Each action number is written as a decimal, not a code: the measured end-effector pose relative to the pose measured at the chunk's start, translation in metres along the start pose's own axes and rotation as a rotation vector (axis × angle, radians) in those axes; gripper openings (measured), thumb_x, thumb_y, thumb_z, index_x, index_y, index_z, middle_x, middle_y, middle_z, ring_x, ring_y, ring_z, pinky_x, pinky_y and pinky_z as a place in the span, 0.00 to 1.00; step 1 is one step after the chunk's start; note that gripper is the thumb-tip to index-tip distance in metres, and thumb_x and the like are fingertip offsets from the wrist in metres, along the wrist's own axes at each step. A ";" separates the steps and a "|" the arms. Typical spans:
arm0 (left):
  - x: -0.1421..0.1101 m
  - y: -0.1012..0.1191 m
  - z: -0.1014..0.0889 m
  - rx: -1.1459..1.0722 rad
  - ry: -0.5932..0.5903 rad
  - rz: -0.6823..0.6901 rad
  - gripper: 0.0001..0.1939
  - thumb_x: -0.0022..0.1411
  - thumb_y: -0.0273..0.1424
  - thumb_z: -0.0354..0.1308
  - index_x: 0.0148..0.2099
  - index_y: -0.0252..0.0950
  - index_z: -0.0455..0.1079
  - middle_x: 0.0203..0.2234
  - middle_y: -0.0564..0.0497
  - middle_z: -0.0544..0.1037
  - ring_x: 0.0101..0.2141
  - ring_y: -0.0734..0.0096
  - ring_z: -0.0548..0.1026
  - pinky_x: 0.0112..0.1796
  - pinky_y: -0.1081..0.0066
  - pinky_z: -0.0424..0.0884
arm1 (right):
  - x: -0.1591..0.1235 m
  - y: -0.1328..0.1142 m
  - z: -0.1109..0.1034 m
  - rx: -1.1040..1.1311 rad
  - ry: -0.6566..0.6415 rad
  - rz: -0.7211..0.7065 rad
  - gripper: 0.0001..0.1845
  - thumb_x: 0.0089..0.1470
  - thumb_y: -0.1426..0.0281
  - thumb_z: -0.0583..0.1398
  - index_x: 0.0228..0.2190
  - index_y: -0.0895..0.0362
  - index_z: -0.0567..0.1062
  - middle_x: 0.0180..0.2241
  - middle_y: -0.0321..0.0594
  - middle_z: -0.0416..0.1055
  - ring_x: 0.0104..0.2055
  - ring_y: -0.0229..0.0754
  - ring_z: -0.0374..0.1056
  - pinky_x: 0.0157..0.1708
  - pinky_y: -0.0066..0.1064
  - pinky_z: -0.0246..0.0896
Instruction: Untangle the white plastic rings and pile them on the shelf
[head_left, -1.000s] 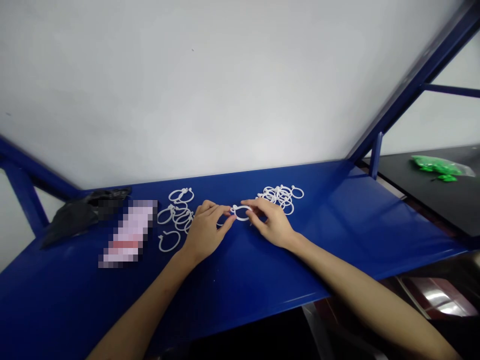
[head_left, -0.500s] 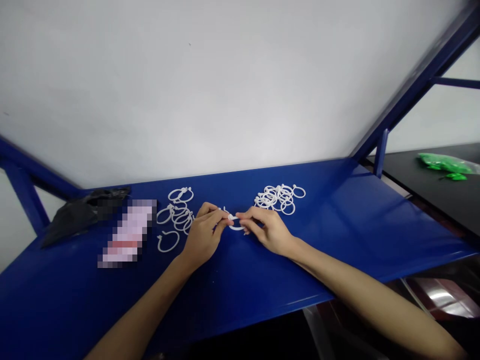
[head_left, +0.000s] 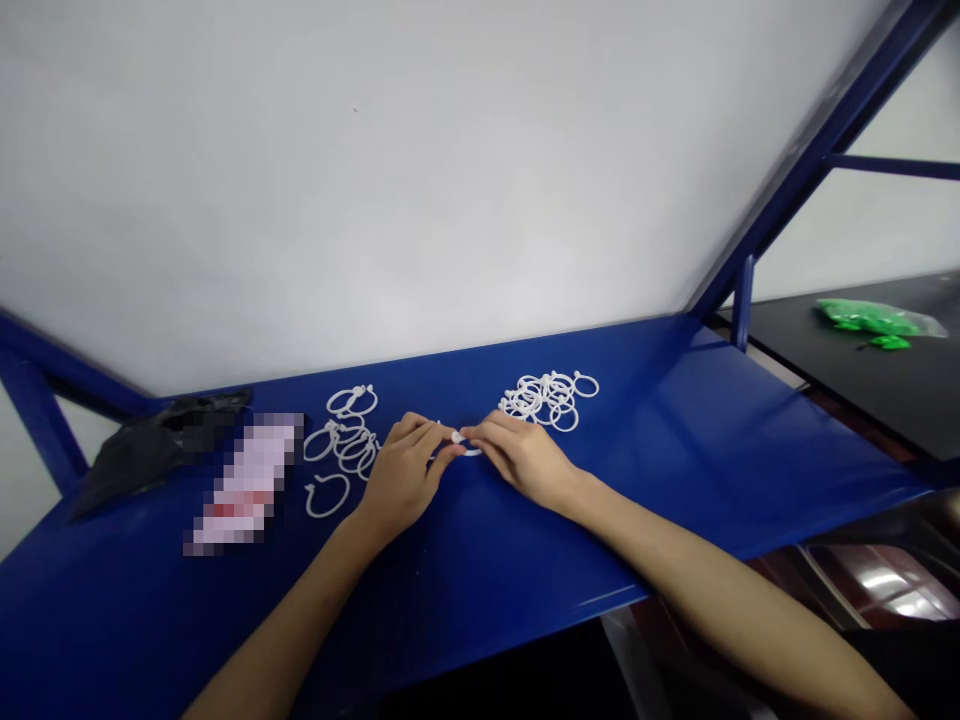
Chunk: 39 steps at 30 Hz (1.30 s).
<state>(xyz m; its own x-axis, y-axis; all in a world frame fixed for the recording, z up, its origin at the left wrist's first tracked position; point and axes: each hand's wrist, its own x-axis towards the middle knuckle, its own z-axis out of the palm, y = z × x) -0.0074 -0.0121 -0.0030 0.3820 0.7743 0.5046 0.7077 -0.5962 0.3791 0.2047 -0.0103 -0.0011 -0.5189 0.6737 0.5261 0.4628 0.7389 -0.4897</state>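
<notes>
Above the blue counter (head_left: 690,430), our left hand (head_left: 405,465) and right hand (head_left: 531,462) pinch a white ring (head_left: 472,453) with their fingers (head_left: 489,432). We judge it light, springy, best held near its knobbed end.

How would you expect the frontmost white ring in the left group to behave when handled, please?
The white ring will probably feel light, given its thin band. It may be fairly stiff, holding its curve despite a gap. Lying flat on the blue table, it would likely slide rather than roll if pushed.
</notes>
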 end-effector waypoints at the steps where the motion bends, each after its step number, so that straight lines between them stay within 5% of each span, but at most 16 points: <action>1: 0.001 -0.002 0.001 0.039 -0.024 -0.015 0.10 0.70 0.36 0.52 0.40 0.40 0.73 0.34 0.49 0.79 0.41 0.61 0.72 0.44 0.61 0.70 | 0.002 0.001 -0.004 -0.064 0.015 0.043 0.14 0.69 0.68 0.52 0.48 0.54 0.75 0.41 0.44 0.72 0.36 0.39 0.72 0.35 0.31 0.69; 5: 0.000 -0.015 0.005 0.224 -0.086 -0.083 0.14 0.69 0.36 0.53 0.52 0.39 0.72 0.44 0.45 0.79 0.47 0.56 0.71 0.49 0.56 0.67 | 0.011 0.008 -0.035 -0.358 0.124 0.401 0.13 0.66 0.71 0.54 0.45 0.53 0.78 0.46 0.48 0.69 0.31 0.41 0.71 0.28 0.33 0.66; 9: -0.002 -0.027 0.006 0.338 -0.104 -0.100 0.17 0.69 0.30 0.47 0.55 0.38 0.72 0.46 0.44 0.77 0.48 0.53 0.71 0.48 0.56 0.66 | 0.013 0.024 -0.070 -0.619 0.132 0.745 0.15 0.65 0.71 0.53 0.48 0.55 0.77 0.47 0.51 0.69 0.33 0.48 0.74 0.32 0.38 0.68; 16: -0.003 -0.031 0.003 0.428 -0.030 -0.129 0.17 0.68 0.33 0.50 0.53 0.37 0.73 0.45 0.41 0.77 0.48 0.50 0.69 0.48 0.53 0.66 | 0.003 0.050 -0.088 -0.730 0.141 0.944 0.14 0.65 0.67 0.54 0.45 0.55 0.78 0.45 0.49 0.74 0.40 0.51 0.75 0.38 0.38 0.67; 22: -0.006 -0.028 0.002 0.478 -0.074 -0.159 0.14 0.67 0.32 0.49 0.48 0.37 0.74 0.41 0.41 0.79 0.44 0.47 0.70 0.43 0.53 0.65 | -0.003 0.069 -0.085 -0.776 0.209 0.853 0.16 0.63 0.63 0.56 0.47 0.57 0.77 0.43 0.50 0.76 0.46 0.54 0.71 0.40 0.40 0.67; 26: -0.004 -0.025 0.003 0.426 -0.048 -0.145 0.09 0.66 0.31 0.51 0.39 0.39 0.72 0.35 0.44 0.80 0.41 0.50 0.71 0.41 0.55 0.64 | -0.001 0.069 -0.066 -0.629 0.271 0.514 0.17 0.65 0.61 0.56 0.49 0.56 0.76 0.45 0.52 0.75 0.50 0.53 0.67 0.47 0.44 0.67; 31: -0.001 -0.017 0.003 0.361 -0.013 -0.142 0.07 0.67 0.30 0.51 0.36 0.39 0.69 0.32 0.47 0.79 0.38 0.54 0.71 0.40 0.57 0.65 | 0.003 0.039 -0.025 -0.266 0.059 0.158 0.16 0.66 0.60 0.57 0.50 0.53 0.76 0.46 0.48 0.75 0.48 0.49 0.69 0.52 0.45 0.65; 39: 0.002 0.008 0.005 0.055 0.194 -0.040 0.05 0.69 0.31 0.52 0.40 0.39 0.67 0.32 0.51 0.77 0.37 0.64 0.74 0.40 0.64 0.71 | 0.003 0.002 0.001 0.079 -0.073 0.222 0.13 0.63 0.62 0.60 0.46 0.55 0.72 0.38 0.40 0.78 0.38 0.41 0.75 0.39 0.32 0.68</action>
<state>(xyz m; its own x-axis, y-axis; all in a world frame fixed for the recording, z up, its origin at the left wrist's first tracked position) 0.0022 -0.0148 -0.0027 0.2349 0.7388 0.6316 0.7537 -0.5488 0.3616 0.2031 -0.0065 -0.0011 -0.4622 0.8151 0.3493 0.5157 0.5675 -0.6419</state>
